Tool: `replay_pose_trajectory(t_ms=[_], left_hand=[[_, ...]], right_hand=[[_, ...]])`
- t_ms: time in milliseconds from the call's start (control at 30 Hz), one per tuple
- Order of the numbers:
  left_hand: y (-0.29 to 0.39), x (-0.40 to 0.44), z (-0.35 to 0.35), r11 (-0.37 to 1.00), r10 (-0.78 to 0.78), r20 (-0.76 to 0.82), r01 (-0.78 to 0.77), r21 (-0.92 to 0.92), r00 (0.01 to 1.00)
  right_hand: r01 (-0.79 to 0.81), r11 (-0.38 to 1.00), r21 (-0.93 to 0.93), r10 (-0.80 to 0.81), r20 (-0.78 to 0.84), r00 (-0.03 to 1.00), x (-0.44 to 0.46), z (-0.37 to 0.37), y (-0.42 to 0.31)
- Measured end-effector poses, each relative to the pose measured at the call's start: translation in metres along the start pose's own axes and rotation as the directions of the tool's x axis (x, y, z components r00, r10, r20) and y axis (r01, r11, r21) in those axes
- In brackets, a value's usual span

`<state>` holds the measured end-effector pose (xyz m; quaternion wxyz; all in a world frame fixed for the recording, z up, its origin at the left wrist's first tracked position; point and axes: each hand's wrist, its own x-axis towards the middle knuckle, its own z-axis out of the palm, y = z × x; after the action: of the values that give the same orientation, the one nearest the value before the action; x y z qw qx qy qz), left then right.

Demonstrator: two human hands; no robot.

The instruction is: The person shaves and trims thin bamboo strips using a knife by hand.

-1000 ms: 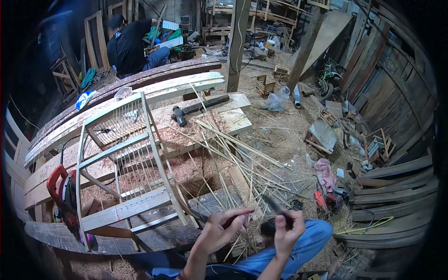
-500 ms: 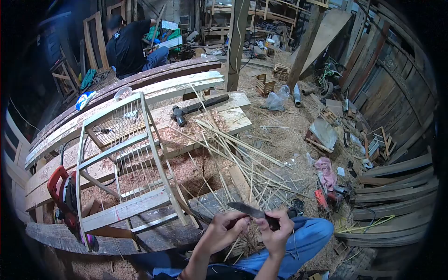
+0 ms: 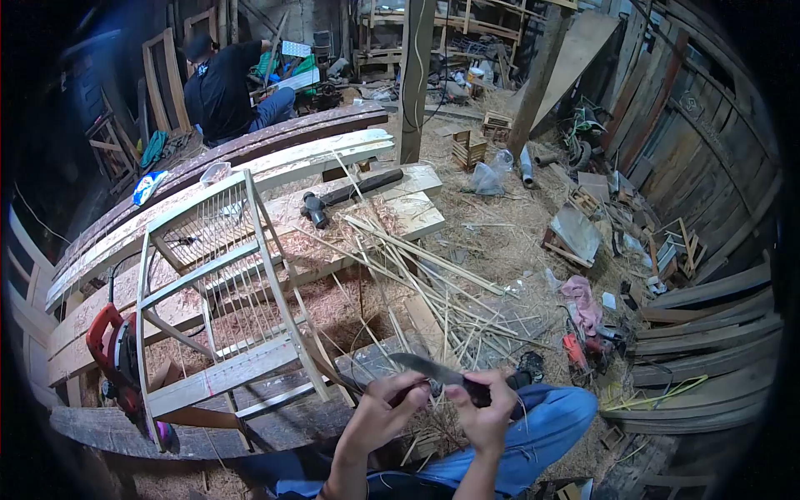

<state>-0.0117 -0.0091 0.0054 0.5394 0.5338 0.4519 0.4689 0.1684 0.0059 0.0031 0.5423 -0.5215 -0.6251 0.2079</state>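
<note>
My right hand (image 3: 485, 410) is closed around the dark handle of a knife (image 3: 427, 367), whose broad blade points up and to the left. Just left of it, my left hand (image 3: 385, 419) is closed in a pinch near the blade; whatever thin thing lies between its fingers is too small to make out. Beyond both hands spreads a loose pile of thin wooden sticks (image 3: 454, 304). To the left, a wooden frame (image 3: 225, 367) strung with thin slender rods leans over the planks.
A hammer (image 3: 350, 189) rests on thick shavings-strewn planks (image 3: 417, 218). A red power tool (image 3: 104, 342) stands at the left. Another person (image 3: 221, 96) sits at the back left. Wooden posts (image 3: 412, 92) rise behind, and stacked boards (image 3: 708, 367) lie at right.
The knife blade has shifted slightly up and to the left, and my right hand has moved a little left with it. My left hand still pinches beside it. The view has shifted slightly.
</note>
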Motion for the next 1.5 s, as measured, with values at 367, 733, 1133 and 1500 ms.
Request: replay_pose_trajectory(t_ms=[367,733,1133,1500], left_hand=[[0.013,0.001,0.003,0.990,-0.014,-0.011,0.012,-0.140,1.000],[0.014,0.001,-0.002,0.986,0.008,0.075,0.004,-0.164,0.997],[0.027,0.000,0.001,0.977,-0.085,0.109,0.104,-0.185,0.990],[0.007,0.002,0.007,0.928,-0.100,0.038,0.107,-0.356,0.994]], right_hand=[[-0.156,0.970,0.186,0.198,-0.235,0.952,0.003,-0.013,0.002],[-0.203,0.975,0.094,0.218,-0.201,0.955,0.002,-0.015,0.006],[-0.144,0.988,0.064,0.150,-0.094,0.984,0.000,-0.003,0.009],[-0.028,0.998,0.048,0.019,0.167,0.986,-0.001,0.000,-0.003]])
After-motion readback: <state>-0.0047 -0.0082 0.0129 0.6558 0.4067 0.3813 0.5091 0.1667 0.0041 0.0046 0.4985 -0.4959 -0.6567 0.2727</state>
